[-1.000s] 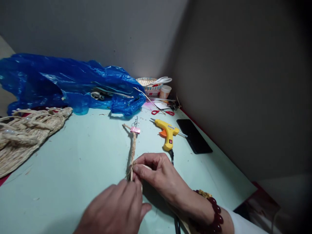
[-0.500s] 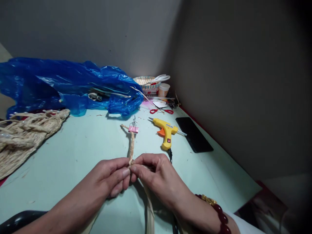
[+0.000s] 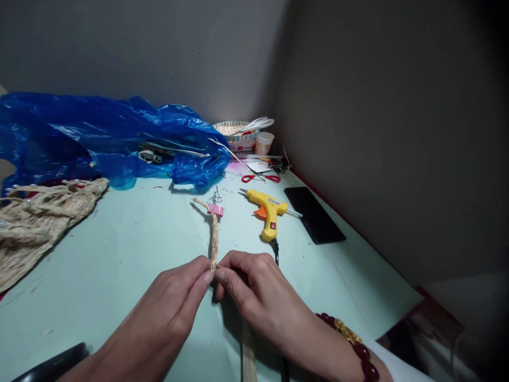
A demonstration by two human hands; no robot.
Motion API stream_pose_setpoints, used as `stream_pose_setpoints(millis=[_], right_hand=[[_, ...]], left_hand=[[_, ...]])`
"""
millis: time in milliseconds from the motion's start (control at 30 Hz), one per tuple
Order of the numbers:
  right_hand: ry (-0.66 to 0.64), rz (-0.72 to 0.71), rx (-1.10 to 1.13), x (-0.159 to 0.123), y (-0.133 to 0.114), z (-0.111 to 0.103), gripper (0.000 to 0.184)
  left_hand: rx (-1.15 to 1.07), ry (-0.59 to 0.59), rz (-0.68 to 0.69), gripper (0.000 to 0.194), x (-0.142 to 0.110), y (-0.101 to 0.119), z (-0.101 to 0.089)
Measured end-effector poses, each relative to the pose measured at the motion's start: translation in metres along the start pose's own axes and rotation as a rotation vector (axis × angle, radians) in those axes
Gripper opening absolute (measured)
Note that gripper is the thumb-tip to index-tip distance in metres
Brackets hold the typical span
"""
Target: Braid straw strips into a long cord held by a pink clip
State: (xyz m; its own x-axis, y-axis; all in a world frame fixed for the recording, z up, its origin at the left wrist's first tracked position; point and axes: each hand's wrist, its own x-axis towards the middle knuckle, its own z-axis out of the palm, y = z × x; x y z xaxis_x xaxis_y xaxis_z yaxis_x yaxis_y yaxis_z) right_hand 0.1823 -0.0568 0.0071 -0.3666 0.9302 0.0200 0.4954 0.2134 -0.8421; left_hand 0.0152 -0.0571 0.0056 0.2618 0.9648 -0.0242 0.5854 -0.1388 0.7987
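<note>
Currently both left hand (image 3: 175, 302) and right hand (image 3: 262, 297) pinch the near end of the braided cord (image 3: 214, 241), fingertips closed. Cord's upright on the table (image 3: 139, 239), far end in pink binder clip (image 3: 216, 210).

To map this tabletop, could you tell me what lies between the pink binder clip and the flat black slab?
A yellow plastic glue gun with an orange trigger, in the head view.

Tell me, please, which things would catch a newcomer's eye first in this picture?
Probably the crumpled blue plastic, spread along the table's back left. Next, the bright yellow glue gun, lying right of centre. Then, in the middle, the left hand and right hand pinching a braided strand, with a pink clip near its far end.
</note>
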Motion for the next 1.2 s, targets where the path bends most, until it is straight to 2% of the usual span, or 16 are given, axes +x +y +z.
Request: stream_pose_setpoints(millis=[100, 267, 367, 500, 633, 800, 900, 1000, 1067, 1133, 1167, 1200], right_hand=[[0.000, -0.018, -0.184, -0.003, -0.001, 0.001, 0.025], [0.040, -0.121, -0.471, -0.009, 0.001, 0.006, 0.026], [0.118, -0.186, -0.543, -0.016, 0.003, 0.008, 0.025], [0.204, -0.310, -0.677, -0.024, -0.002, 0.012, 0.010], [0.307, -0.494, -0.949, -0.023, -0.014, 0.023, 0.020], [0.350, -0.660, -1.191, -0.020, -0.027, 0.042, 0.021], [0.385, -0.701, -1.240, -0.022, -0.027, 0.056, 0.019], [0.441, -0.739, -1.219, -0.029, -0.023, 0.066, 0.021], [0.456, -0.739, -1.062, -0.035, -0.022, 0.061, 0.023], [0.381, -0.635, -0.798, -0.041, -0.025, 0.045, 0.031], [0.293, -0.506, -0.647, -0.043, -0.027, 0.034, 0.029], [0.258, -0.354, -0.520, -0.043, -0.030, 0.023, 0.025]], left_hand=[[0.152, -0.168, 0.011, 0.034, 0.004, -0.001, 0.000], [0.157, -0.151, -0.037, 0.033, 0.007, -0.005, 0.002], [0.068, -0.120, -0.086, 0.032, 0.008, -0.005, 0.004], [-0.050, -0.113, -0.113, 0.032, 0.008, -0.004, 0.004], [-0.176, -0.110, -0.094, 0.031, 0.009, -0.007, 0.004], [-0.524, -0.205, -0.200, 0.031, 0.010, -0.016, 0.006], [-0.578, -0.240, -0.194, 0.032, 0.009, -0.020, 0.006], [-0.582, -0.236, -0.145, 0.030, 0.009, -0.022, 0.003], [-0.581, -0.240, -0.136, 0.026, 0.009, -0.023, 0.000], [-0.586, -0.253, -0.136, 0.023, 0.009, -0.025, -0.002], [-0.590, -0.262, -0.135, 0.023, 0.009, -0.026, -0.002], [-0.598, -0.271, -0.132, 0.023, 0.008, -0.027, -0.003]])
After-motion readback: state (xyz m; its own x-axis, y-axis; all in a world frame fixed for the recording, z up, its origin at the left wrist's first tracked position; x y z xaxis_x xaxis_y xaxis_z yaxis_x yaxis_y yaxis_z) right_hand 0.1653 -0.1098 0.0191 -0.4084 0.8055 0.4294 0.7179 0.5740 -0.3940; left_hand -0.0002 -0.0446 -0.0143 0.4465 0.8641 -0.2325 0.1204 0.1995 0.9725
